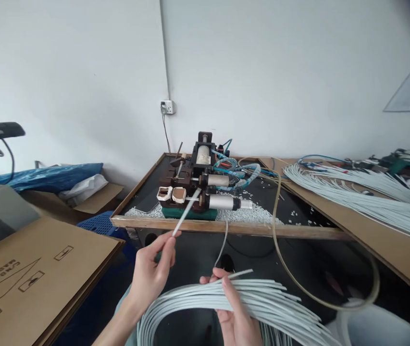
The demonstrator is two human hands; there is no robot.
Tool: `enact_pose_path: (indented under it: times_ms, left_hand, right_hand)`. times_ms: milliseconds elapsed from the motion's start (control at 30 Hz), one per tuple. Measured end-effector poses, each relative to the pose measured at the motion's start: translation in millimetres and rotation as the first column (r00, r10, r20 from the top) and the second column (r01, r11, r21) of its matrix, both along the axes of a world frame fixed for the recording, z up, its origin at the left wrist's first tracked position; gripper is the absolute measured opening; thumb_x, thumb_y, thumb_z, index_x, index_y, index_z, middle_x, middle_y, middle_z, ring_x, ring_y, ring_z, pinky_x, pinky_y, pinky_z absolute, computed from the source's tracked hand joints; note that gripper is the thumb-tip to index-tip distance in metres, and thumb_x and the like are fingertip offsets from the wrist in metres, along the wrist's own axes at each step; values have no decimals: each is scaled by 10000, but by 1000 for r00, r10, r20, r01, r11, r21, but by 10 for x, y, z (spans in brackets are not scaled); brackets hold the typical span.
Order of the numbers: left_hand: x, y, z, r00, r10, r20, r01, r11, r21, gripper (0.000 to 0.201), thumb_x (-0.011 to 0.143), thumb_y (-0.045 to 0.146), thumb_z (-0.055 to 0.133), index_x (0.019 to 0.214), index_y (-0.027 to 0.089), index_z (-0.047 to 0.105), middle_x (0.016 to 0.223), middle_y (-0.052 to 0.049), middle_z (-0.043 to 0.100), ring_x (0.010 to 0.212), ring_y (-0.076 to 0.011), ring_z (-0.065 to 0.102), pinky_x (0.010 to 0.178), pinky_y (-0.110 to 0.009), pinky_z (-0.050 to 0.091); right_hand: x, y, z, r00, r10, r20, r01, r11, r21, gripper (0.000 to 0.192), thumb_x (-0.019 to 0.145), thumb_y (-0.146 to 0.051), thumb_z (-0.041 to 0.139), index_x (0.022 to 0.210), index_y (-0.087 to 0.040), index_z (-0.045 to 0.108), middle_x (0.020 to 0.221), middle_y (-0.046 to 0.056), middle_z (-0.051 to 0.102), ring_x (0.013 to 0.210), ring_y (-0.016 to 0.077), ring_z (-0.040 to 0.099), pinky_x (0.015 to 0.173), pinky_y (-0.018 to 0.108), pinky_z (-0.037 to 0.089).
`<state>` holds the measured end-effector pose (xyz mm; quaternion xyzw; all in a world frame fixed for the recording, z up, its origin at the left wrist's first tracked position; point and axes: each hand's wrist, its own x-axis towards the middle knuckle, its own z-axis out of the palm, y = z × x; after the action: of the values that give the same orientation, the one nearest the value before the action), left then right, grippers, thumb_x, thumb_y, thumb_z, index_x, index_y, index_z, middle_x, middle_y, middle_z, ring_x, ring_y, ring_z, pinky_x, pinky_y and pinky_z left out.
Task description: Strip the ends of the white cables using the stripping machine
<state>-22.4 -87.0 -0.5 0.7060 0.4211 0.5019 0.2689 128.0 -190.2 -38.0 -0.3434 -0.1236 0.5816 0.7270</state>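
Two hands (150, 274), one machine (197, 185), two cable bundles (248, 300), two cardboard boxes (28, 274).

left hand (151, 273) pinching cable (186, 210), right hand (234, 315) gripping cable bundle (248, 300)

Two bare forearms, left grip (152, 274), right grip (235, 317), no sleeves, no gloves

Colours around the machine (199, 185)

Machine: dark brown body, green base, silver cylinders, blue hoses. Before it, white chips (248, 215) on the black bench (298, 211). Right of it, pale grey cables (370, 197); left, brown box (39, 269) with black print.
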Motion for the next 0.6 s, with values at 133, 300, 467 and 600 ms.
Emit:
enact_pose_path:
  times_ms: [133,300,467,600]
  left_hand:
    - [-11,-223,196,896,-260,-359,305,949,74,317,955,312,585,1253,283,689,1199,-80,703,1075,-271,653,905,-346,524]
    - [-22,-310,224,855,-309,-417,335,942,-11,189,943,335,601,948,288,784,868,-59,764,721,-245,692,679,-325,527]
    - [-111,24,150,988,-87,126,115,966,-233,321,948,454,569,893,198,755,496,34,506,412,-112,463,434,-223,369]
    - [-79,321,124,912,50,407,63,963,-261,376,902,498,619,876,143,739,478,84,361,389,-63,322,394,-188,254]
  right_hand:
    - [-79,18,-7,1000,25,-7,-24,999,37,119,804,-338,776,914,-297,794,908,-20,802,928,173,751,833,211,604]
    - [-87,53,74,1000,15,11,-15,1000,-9,136,806,-341,779,912,-255,788,935,-1,809,958,191,739,844,246,601]
    - [-66,69,83,997,-58,-46,55,996,-66,218,671,-344,889,808,-206,790,794,6,821,836,201,781,779,239,631]
    - [-81,80,48,999,-44,-25,42,996,-77,263,614,-386,915,772,-212,796,752,12,826,787,200,793,741,224,651]
